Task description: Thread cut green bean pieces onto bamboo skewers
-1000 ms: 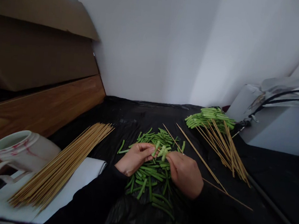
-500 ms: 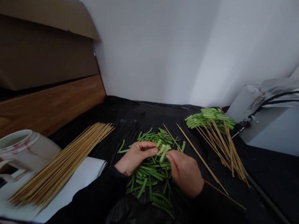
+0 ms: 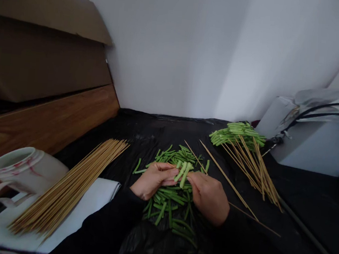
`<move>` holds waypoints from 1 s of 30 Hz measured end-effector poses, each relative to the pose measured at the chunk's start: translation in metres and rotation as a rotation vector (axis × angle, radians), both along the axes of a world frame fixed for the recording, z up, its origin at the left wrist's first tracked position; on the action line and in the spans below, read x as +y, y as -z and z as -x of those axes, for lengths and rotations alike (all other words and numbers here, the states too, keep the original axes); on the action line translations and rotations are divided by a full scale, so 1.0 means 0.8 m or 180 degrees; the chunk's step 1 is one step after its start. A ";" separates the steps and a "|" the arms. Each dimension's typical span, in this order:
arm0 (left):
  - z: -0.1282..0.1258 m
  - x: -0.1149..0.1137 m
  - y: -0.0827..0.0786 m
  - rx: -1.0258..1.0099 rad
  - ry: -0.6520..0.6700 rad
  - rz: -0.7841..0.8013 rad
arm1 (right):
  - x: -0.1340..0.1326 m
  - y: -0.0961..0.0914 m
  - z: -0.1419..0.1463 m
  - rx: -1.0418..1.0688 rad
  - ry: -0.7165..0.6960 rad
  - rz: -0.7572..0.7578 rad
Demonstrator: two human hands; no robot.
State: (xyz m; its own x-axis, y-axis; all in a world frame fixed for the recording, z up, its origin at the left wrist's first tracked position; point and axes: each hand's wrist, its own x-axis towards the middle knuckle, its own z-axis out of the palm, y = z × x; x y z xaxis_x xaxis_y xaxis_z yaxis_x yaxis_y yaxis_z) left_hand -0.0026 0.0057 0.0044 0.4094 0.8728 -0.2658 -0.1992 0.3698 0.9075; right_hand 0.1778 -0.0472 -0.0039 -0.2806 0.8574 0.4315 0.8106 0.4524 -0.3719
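Observation:
My left hand and my right hand meet over a loose pile of cut green beans on a black plastic sheet. Pinched between the fingers of both hands are a few bean pieces threaded side by side on a thin bamboo skewer, whose free end runs out to the right past my right wrist. Both hands are closed in a pinch.
A thick bundle of bare bamboo skewers lies at the left, partly on a white board beside a white jug. At the back right lies a stack of finished bean skewers. A loose skewer lies between. A white box stands at right.
The bean pieces on the skewer have shifted slightly between my fingers; both hands stay almost in the same place.

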 end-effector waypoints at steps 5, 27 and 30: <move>-0.001 0.001 0.004 0.0068 0.0055 -0.0062 | 0.001 -0.001 0.004 -0.0102 0.0028 0.0010; -0.006 -0.011 0.007 0.2824 0.1068 -0.3996 | 0.020 -0.010 -0.033 -0.0124 0.0671 -0.0512; -0.008 -0.010 0.009 0.2760 0.1020 -0.3951 | 0.020 -0.009 -0.033 -0.0157 0.0640 -0.0525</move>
